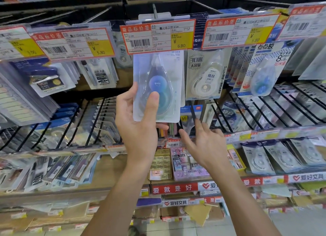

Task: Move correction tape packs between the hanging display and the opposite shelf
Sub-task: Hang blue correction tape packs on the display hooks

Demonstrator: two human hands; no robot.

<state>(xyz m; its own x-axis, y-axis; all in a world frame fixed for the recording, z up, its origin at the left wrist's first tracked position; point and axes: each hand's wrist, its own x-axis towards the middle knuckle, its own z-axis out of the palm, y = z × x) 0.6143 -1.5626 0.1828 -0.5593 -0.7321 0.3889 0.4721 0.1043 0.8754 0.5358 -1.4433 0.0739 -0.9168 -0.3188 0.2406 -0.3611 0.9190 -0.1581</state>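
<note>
My left hand (139, 122) grips correction tape pack (157, 87) at frame centre, thumb on blister, long axis upright, top under price tag (157, 36) on hook (155, 11). Right hand (202, 142) empty, fingers spread, just lower right of pack; left nearer. Tag reads "6.80"; neighbour pack (204, 75) "30米".

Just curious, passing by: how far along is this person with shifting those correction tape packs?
Done: nothing I can confirm from this one view. In hand: the left hand grips a blue correction tape pack at the hanging display, just under the 6.80 price tag; the right hand is open, holding nothing. Left: whether it's going on or coming off the hook is unclear. More packs hang alongside, like the white pack.
</note>
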